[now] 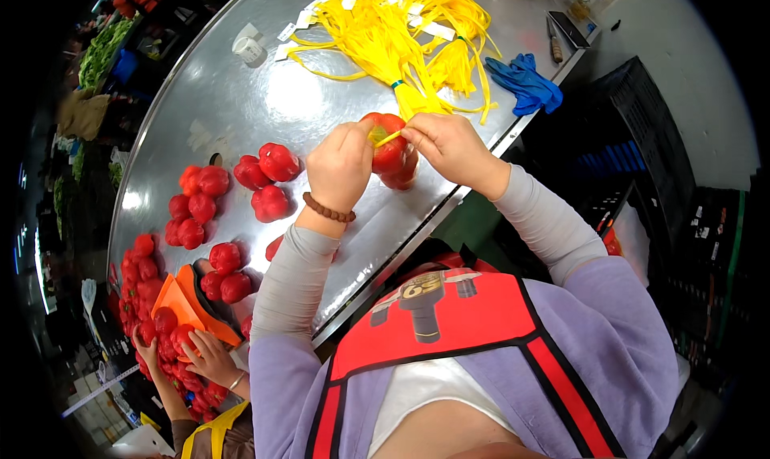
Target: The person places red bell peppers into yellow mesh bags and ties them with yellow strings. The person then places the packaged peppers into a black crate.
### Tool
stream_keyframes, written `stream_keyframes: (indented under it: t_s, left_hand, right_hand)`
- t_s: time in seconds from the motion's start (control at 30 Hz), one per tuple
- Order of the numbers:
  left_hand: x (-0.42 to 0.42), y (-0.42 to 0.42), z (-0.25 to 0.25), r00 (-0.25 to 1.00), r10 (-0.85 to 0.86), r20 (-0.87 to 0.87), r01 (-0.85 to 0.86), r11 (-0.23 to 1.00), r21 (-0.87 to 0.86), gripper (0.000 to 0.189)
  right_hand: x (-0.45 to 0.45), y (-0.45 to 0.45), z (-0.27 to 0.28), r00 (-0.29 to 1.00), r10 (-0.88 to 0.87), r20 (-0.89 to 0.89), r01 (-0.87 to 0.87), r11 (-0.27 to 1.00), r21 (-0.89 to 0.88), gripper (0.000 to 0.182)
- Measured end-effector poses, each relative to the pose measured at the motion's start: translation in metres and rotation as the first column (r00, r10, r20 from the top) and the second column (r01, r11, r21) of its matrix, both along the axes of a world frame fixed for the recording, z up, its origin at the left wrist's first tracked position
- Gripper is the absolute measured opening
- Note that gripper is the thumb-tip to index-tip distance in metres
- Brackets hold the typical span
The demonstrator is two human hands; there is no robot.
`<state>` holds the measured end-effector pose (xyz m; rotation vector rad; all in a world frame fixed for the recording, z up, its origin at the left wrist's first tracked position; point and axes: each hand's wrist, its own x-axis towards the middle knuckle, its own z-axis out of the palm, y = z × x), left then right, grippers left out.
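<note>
Both hands pinch a yellow strap (388,139) drawn taut across the top of red bell peppers (391,157). My left hand (340,165) grips it at the peppers' left side, a brown beaded bracelet on the wrist. My right hand (446,147) grips it at their right side. The peppers stand grouped on the metal table near its front edge; how far the strap runs around them is hidden. Just beyond lie bundles of yellow straps (379,44) with white tags, bound by green ties.
Small groups of red peppers (271,204) lie left on the metal table (343,101). A co-worker's hands (210,359) touch peppers by an orange scoop (186,302). Blue gloves (524,83), a knife (554,45) and a tape roll (248,50) lie around. Black crates (631,116) stand right.
</note>
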<state>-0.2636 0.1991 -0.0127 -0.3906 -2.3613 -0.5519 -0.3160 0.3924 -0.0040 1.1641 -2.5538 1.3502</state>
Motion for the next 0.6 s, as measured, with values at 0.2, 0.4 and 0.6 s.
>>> stream_keyframes:
  t_s: [0.2, 0.4, 0.6]
  left_hand:
    - [-0.002, 0.007, 0.005, 0.925, -0.368, -0.095, 0.352, 0.924, -0.148, 0.031]
    - [-0.013, 0.013, 0.028, 0.829, -0.542, 0.139, 0.559, 0.791, -0.248, 0.028]
    - [-0.024, 0.014, 0.036, 0.851, -0.46, 0.254, 0.521, 0.802, -0.292, 0.022]
  right_hand:
    - [-0.016, 0.022, 0.003, 0.996, 0.059, -0.071, -0.048, 0.988, 0.143, 0.016]
    - [-0.037, 0.025, 0.024, 0.921, 0.262, -0.289, -0.177, 0.941, 0.289, 0.013]
    - [-0.046, 0.023, 0.026, 0.894, 0.24, -0.379, -0.151, 0.956, 0.25, 0.011]
